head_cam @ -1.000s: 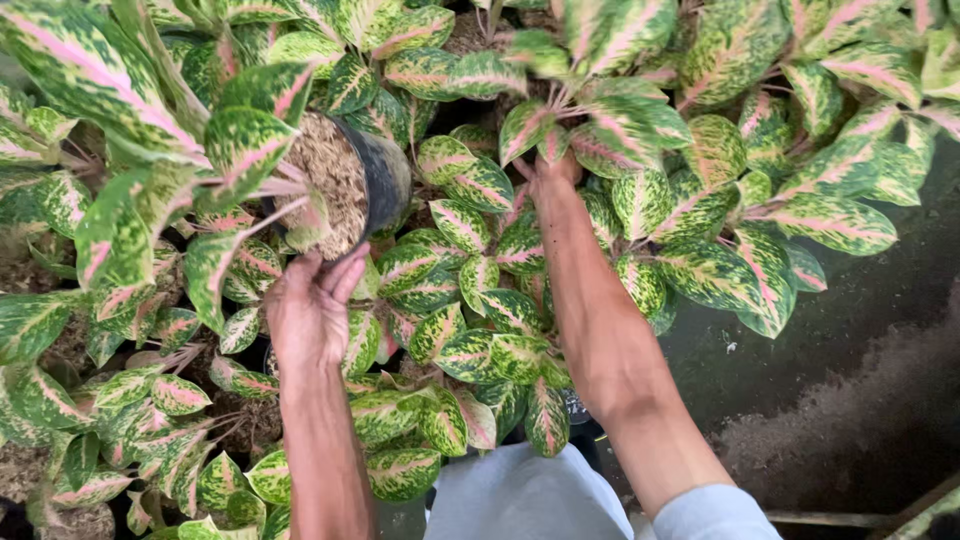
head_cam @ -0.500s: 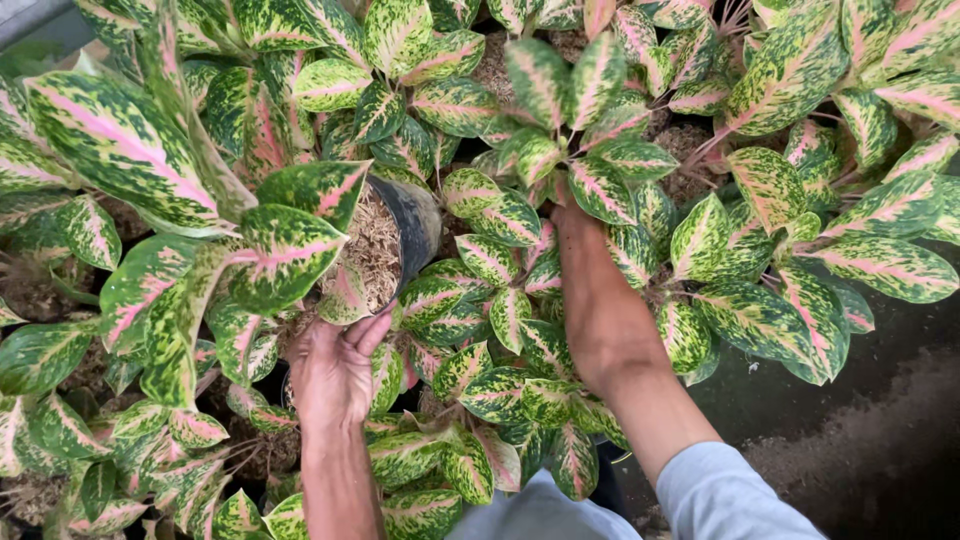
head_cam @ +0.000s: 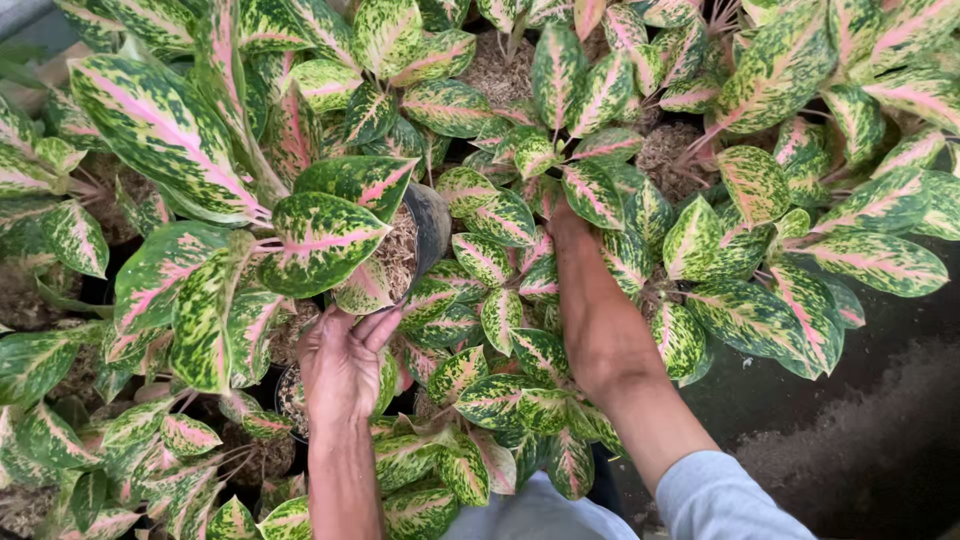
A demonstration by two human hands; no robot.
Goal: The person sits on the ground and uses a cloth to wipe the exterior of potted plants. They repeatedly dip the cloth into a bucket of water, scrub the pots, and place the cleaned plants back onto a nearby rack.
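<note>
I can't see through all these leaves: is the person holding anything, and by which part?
The left hand grips a tilted black pot by its near rim. The right hand reaches in among the leaves; whether it holds anything cannot be told.

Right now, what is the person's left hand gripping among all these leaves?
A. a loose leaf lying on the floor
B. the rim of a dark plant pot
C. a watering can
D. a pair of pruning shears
B: the left hand grips the near rim of the dark pot, which is filled with fibrous brown potting mix and tilted, under pink-veined green leaves.
</note>
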